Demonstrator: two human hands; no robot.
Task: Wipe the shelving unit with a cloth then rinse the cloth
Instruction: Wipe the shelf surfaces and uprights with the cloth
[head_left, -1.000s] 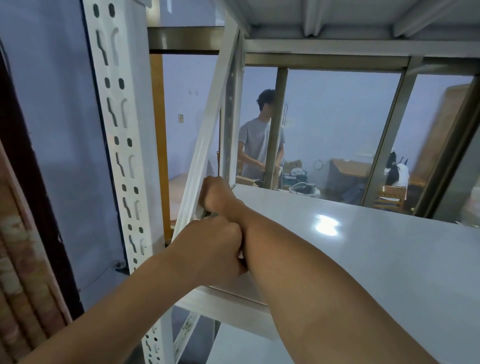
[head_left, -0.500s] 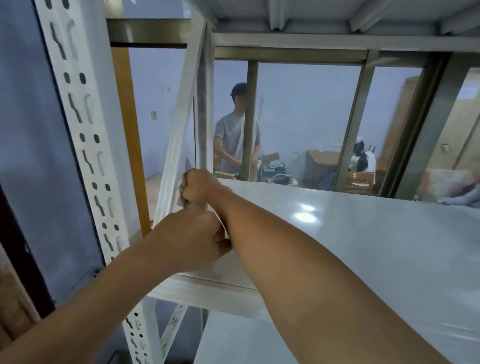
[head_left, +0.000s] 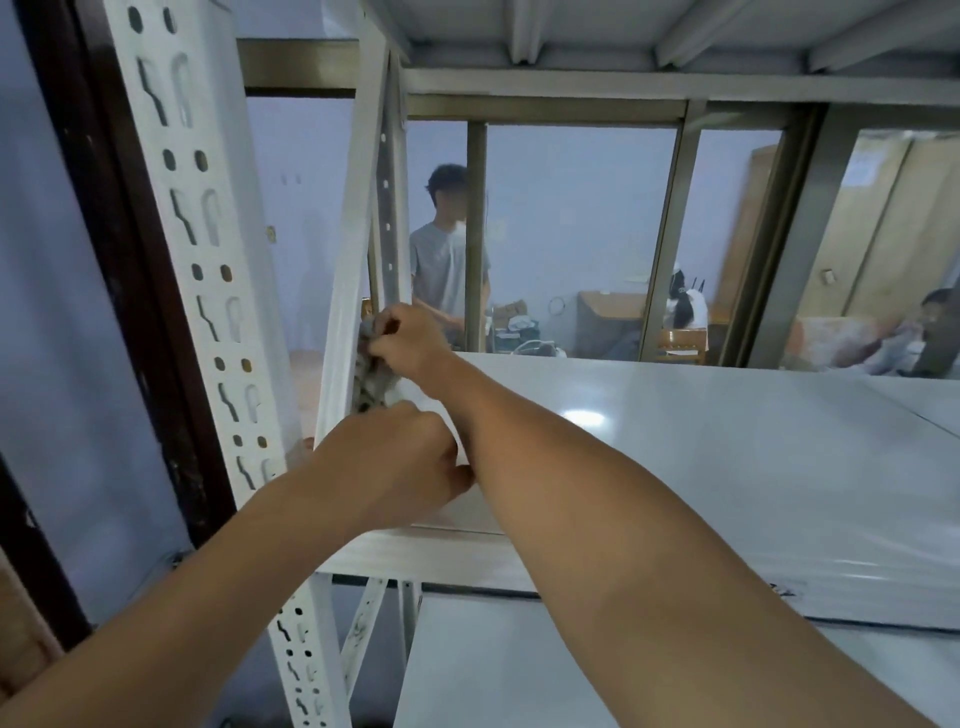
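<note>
A white metal shelving unit (head_left: 727, 441) fills the view, with a glossy shelf board at chest height and a perforated front post (head_left: 208, 270) on the left. A grey patterned cloth (head_left: 371, 379) is stretched against the slanted white brace (head_left: 353, 234) at the shelf's left end. My right hand (head_left: 408, 340) grips the cloth's upper end at the brace. My left hand (head_left: 395, 457) is closed around its lower end just below, near the shelf's left edge. Both forearms reach in from the bottom.
Another shelf board (head_left: 623, 31) hangs close overhead and a lower one (head_left: 493, 665) lies beneath. Behind the unit, a window frame (head_left: 670, 234) shows a room with a standing person (head_left: 441, 260) and seated people. A dark door frame (head_left: 130, 291) stands left.
My right hand has slid up the brace, apart from my left hand, and the cloth now shows stretched between them. The view has shifted slightly.
</note>
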